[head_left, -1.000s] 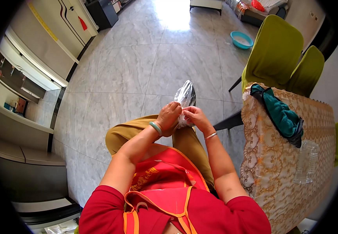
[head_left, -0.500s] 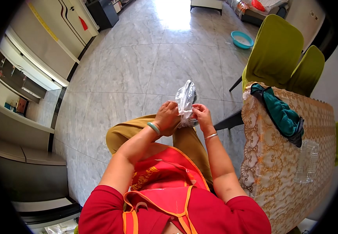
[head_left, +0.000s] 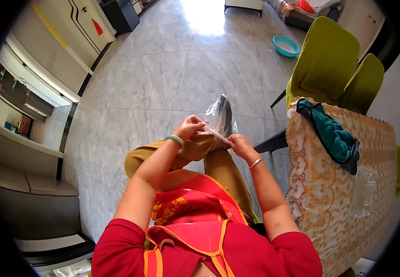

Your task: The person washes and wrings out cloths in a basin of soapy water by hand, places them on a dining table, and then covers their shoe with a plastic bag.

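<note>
A clear plastic shoe cover (head_left: 213, 112) is stretched between my two hands, in front of my knees. My left hand (head_left: 192, 128) pinches its gathered edge on the left. At the other end of that edge, my right hand (head_left: 241, 145) has its fingers closed on the plastic. A dark shoe (head_left: 227, 115) shows beside and through the film. How far the cover reaches around the shoe is hard to make out. Below the hands are my brown trousers (head_left: 225, 173) and a red apron (head_left: 186, 198).
To the right stands a table with a patterned tablecloth (head_left: 315, 184), bearing a teal and black cloth item (head_left: 331, 134) and a clear plastic container (head_left: 363, 191). Green chairs (head_left: 327, 60) stand beyond it. A blue basin (head_left: 286, 46) sits on the tiled floor.
My hands have moved apart, the left one up and left, the right one slightly down. The bunched plastic is now spread wider, and more of the dark shoe shows.
</note>
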Demonstrator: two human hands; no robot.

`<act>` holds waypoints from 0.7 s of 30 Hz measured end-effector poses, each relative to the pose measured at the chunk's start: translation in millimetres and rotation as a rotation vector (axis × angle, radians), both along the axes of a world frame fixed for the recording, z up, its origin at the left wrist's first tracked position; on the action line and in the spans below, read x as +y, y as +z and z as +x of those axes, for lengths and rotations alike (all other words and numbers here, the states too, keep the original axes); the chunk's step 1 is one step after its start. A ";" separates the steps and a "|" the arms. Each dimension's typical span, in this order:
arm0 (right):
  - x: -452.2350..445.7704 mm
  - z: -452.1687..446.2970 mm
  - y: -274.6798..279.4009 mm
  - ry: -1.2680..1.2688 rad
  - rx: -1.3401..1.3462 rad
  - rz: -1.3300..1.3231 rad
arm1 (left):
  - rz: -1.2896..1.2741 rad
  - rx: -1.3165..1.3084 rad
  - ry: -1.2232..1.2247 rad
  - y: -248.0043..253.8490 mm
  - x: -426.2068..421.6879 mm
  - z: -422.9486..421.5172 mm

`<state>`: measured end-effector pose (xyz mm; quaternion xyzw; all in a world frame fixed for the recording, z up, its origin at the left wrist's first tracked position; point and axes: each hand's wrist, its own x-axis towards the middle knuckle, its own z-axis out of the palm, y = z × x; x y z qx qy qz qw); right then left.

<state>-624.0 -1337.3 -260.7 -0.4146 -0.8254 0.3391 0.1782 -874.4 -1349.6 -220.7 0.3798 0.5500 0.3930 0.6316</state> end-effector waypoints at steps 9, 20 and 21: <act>6.4 2.4 -11.5 -0.242 -0.044 0.132 | -0.076 -0.082 0.472 -38.1 10.4 28.9; -2.4 14.7 -39.6 -0.322 0.126 -0.028 | -0.174 -0.148 0.637 -47.5 24.8 30.1; -3.6 14.8 -43.9 -0.334 0.131 -0.085 | -0.172 -0.136 0.649 -51.3 25.8 31.0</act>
